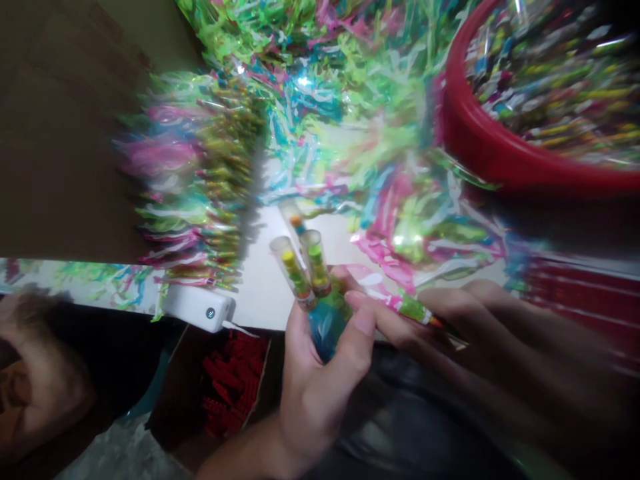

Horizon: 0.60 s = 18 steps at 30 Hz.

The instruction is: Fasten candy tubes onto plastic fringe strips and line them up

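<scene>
In the lower middle of the head view, my left hand (pixel 320 393) is closed round a small bunch of clear tubes (pixel 317 260) with yellow, green and orange pieces inside. Three tube tops stick up above its fingers, and blue and green plastic (pixel 327 327) shows in the grip. My right hand (pixel 480 327), smeared by motion, is closed on a slim tube with a pink and green wrapper (pixel 413 308), its tip pointing to the lower right. The fingers of both hands meet beside the bunch. Motion blur hides exactly what the tubes contain.
Colourful wrapped sticks (pixel 195 180) are stacked beside a cardboard box (pixel 75 133). Loose bright plastic strips (pixel 375 127) cover the white table. A red tub (pixel 480 140) of sticks stands right. A white power bank (pixel 205 308), a box of red pieces (pixel 233 380) and another person's arm (pixel 50 373) are left.
</scene>
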Available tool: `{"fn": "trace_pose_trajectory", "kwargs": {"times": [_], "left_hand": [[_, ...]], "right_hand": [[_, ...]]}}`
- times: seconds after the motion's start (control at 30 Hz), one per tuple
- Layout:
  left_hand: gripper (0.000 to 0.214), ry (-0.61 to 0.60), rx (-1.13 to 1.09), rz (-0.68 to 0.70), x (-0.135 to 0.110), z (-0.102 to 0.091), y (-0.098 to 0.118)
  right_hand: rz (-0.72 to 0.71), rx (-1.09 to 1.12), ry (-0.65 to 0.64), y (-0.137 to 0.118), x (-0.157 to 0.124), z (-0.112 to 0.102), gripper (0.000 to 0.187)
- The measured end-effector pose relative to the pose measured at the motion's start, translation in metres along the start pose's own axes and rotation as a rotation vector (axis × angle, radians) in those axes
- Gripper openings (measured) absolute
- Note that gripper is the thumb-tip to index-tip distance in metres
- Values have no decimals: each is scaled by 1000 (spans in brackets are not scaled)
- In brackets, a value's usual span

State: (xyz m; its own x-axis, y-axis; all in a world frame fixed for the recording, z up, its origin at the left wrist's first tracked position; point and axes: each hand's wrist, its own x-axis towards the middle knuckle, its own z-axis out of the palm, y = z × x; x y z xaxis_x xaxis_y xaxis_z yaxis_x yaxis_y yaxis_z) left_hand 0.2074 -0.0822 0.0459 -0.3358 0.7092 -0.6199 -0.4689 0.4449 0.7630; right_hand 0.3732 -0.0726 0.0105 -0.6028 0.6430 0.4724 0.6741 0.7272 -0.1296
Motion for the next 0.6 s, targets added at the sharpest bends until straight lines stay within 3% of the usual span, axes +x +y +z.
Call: {"fn": "trace_pose_trajectory", "kwargs": {"times": [0.07, 0.17, 0.33, 0.6], "left_hand": [[40, 19, -5, -8, -2, 2, 0], [44, 23, -10, -16, 0, -2, -3], [48, -83, 14, 49, 12, -20, -12], [19, -190, 241, 415, 33, -45, -21]], "right_hand": [[-83, -50, 22, 0, 4, -1, 40], [-90, -70, -3, 1, 5, -2, 44], [-126, -125, -85, 7, -5, -3, 55], [11, -124, -150, 10, -7, 2, 58]]}}
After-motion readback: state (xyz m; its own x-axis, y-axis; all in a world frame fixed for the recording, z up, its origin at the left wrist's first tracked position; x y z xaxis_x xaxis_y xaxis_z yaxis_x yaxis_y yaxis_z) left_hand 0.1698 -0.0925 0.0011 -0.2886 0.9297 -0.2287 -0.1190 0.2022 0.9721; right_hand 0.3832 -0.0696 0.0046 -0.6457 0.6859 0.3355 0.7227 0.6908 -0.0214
